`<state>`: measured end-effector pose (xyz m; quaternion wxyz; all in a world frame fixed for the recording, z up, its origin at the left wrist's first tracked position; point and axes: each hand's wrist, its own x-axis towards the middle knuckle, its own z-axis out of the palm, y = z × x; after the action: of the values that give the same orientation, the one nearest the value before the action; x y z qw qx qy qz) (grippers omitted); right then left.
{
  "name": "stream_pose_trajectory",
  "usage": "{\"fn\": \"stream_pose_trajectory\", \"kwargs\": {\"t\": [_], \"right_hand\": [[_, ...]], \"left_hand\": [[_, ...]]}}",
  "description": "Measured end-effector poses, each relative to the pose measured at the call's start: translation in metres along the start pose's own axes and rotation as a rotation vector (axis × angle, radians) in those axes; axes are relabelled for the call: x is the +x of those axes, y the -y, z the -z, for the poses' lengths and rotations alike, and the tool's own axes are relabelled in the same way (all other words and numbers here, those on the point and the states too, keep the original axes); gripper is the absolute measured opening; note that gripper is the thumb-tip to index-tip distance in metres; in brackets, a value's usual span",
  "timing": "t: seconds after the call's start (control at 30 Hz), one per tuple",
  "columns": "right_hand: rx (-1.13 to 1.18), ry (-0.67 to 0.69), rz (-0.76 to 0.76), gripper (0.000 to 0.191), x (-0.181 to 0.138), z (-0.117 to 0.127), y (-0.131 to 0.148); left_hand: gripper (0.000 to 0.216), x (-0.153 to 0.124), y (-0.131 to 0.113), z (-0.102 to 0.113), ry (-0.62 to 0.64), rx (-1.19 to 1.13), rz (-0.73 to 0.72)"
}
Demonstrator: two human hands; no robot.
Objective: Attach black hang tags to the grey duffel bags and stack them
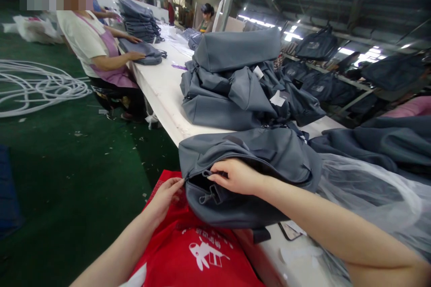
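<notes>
A grey zippered bag [262, 156] lies at the near edge of the long white table [158, 85], partly over my red apron [198, 251]. My left hand [165, 195] pinches the bag's left end, beside the end of the zip. My right hand [235, 175] rests on the open zip line, its fingers curled over the edge next to the zipper pull [210, 197]. The bag's opening gapes dark between my two hands.
A heap of the same grey bags [235, 85] is piled behind it. Clear plastic wrap [370, 197] and more grey fabric lie on the right. A seated person in a pink apron [101, 49] handles a bag farther along the table. White cord [37, 85] is coiled on the green floor.
</notes>
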<state>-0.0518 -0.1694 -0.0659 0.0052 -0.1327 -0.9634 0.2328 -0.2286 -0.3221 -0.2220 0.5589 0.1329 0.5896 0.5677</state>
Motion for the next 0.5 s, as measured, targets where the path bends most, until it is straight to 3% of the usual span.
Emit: {"fn": "stream_pose_trajectory", "kwargs": {"t": [0.1,0.17,0.33,0.5], "right_hand": [[-0.277,-0.277,0.016,0.03,-0.007,-0.003,-0.004],[-0.454,-0.328,-0.008,0.031,-0.008,-0.007,-0.008],[-0.676,-0.138,0.114,0.023,-0.003,-0.02,-0.015],[-0.526,0.028,0.288,0.021,-0.003,-0.024,-0.004]], "left_hand": [[0.046,0.001,-0.002,-0.003,0.005,-0.005,-0.03],[0.047,0.002,-0.004,-0.006,0.009,-0.004,-0.06],[0.051,0.009,-0.003,-0.009,-0.039,0.0,-0.042],[0.048,0.008,-0.003,-0.006,-0.008,0.037,-0.059]]}}
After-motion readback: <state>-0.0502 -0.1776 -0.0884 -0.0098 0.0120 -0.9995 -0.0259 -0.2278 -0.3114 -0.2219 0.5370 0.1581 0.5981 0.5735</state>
